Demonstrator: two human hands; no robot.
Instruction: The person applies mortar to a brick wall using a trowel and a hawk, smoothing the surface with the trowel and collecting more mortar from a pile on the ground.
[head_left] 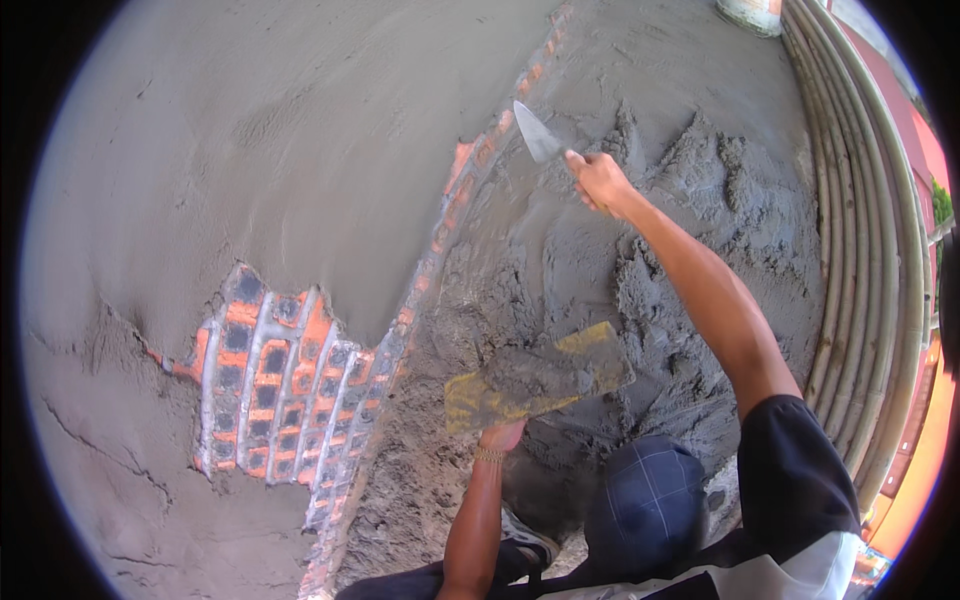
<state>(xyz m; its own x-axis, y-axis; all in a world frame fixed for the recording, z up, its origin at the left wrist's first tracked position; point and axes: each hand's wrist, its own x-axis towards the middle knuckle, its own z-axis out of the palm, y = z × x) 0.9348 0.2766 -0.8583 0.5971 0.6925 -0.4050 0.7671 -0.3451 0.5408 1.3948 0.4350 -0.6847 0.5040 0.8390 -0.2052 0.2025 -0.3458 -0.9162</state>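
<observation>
My right hand (600, 180) is stretched out and grips the handle of a pointed steel trowel (537, 133). The blade tip rests near the edge where the plastered wall (300, 130) meets the ground. My left hand (503, 435), with a bracelet on the wrist, holds a yellow flat board (590, 350) from below. The board carries a heap of wet grey mortar (530, 375). A patch of bare orange bricks (280, 380) shows through the grey plaster at the lower left.
A large pile of wet mortar (700, 200) covers the ground under my right arm. Several bent pipes (860, 200) run along the right side. A bucket's base (750, 12) stands at the top. My shoe (525, 540) and a dark checked cap (645, 505) are at the bottom.
</observation>
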